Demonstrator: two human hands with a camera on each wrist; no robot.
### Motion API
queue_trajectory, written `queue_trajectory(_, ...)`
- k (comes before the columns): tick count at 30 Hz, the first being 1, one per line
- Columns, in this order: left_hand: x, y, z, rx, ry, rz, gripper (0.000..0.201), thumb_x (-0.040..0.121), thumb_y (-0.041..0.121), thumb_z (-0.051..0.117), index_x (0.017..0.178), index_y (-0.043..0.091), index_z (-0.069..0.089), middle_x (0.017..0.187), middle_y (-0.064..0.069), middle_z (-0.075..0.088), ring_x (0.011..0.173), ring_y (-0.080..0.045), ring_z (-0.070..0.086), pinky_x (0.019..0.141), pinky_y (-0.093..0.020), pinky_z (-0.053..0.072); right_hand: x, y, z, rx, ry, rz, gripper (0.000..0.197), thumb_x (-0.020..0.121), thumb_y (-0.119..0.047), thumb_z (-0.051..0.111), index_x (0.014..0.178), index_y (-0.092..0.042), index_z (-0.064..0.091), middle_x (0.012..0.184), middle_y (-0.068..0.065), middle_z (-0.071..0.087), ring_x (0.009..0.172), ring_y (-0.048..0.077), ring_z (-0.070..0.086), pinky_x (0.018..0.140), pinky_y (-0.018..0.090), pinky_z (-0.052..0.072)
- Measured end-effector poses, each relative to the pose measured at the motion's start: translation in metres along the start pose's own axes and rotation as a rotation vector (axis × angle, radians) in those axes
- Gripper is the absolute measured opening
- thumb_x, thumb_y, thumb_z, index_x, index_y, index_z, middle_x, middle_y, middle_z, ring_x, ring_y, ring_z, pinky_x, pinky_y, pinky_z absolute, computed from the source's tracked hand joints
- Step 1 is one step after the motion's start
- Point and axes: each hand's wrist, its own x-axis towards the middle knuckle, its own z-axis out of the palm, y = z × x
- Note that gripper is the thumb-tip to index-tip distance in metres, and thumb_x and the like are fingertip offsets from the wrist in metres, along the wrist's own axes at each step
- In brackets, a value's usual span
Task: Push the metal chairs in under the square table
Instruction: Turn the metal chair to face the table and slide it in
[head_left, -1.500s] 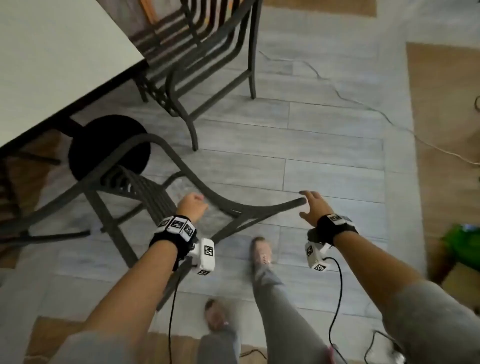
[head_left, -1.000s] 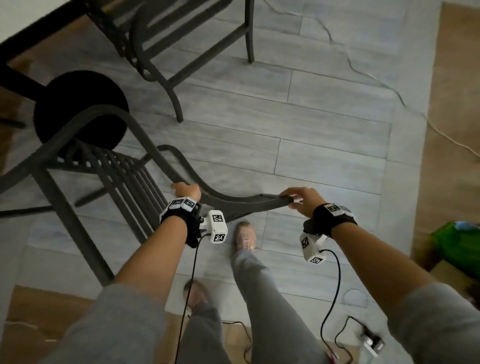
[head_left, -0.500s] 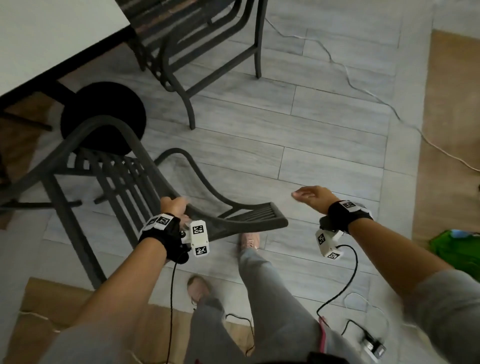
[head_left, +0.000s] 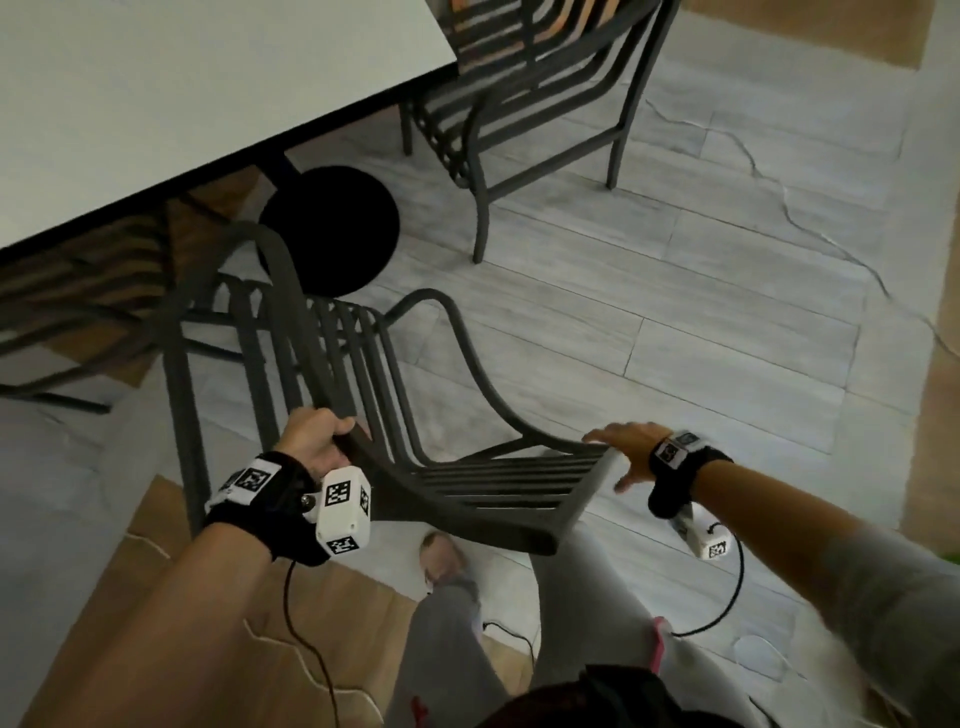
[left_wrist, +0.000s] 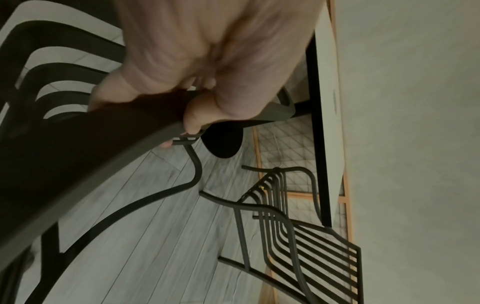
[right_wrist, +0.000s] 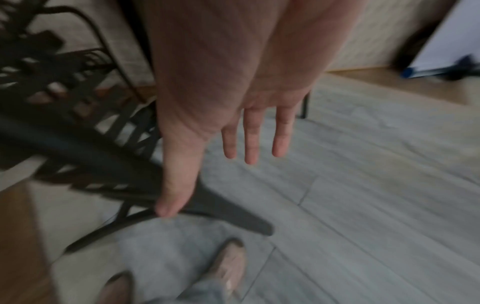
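Grey plank floor (head_left: 649, 291) all round, and the square table (head_left: 197, 78) sits up ahead and a bit left of your grip, its black round base (head_left: 332, 228) just past the near chair's (head_left: 483, 488) seat. Your left hand (head_left: 317, 441) has its fingers curled round the left end of that chair's top rail, so that's your real grip. Your right hand (head_left: 626, 447) is flat, fingers straight, only laid on the right corner of the rail; the right wrist view shows little more than the thumb touching metal.

What matters: the rail runs left-right between your two hands, and the table lies straight beyond it. The chair looks angled, so I'd guess you need to square it first, then shove forward. Left hand is nearer the table edge. A second chair (head_left: 524, 98) beyond your right hand looks partly tucked in already.
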Motion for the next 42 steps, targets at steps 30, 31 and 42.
queue_trajectory(30,-0.036,-0.018,-0.244,-0.052,-0.263,0.197,0.024,0.096,-0.005,0.029,0.105,0.004,0.049,0.094,-0.012,0.055,0.090,-0.027,0.057,0.075,-0.044,0.054,-0.126,-0.238,-0.115,-0.468,0.956,-0.619,0.022,0.079,-0.039,0.044,0.096,-0.026,0.047,0.050,-0.001,0.062,0.035,0.023,0.050,0.048,0.028,0.047)
queue_trajectory(31,-0.037,-0.019,-0.247,-0.054,-0.253,0.174,0.023,0.096,-0.002,0.031,0.107,0.004,0.050,0.095,-0.012,0.056,0.091,-0.027,0.058,0.080,-0.046,0.051,-0.127,-0.243,-0.109,-0.457,0.956,-0.625,0.022,0.079,-0.037,0.043,0.097,-0.026,0.047,0.049,0.000,0.061,0.034,0.023,0.051,0.047,0.028,0.048)
queue_trajectory(42,-0.031,-0.031,-0.275,0.055,-0.107,0.091,0.077,0.064,0.025,0.068,0.132,0.000,0.044,0.144,-0.023,0.039,0.128,-0.046,0.040,0.102,-0.057,0.040,-0.107,-0.319,-0.040,-0.386,0.851,-0.578,0.023,0.090,-0.037,0.036,0.109,-0.029,0.047,0.051,-0.004,0.056,0.041,0.018,0.054,0.049,0.031,0.052)
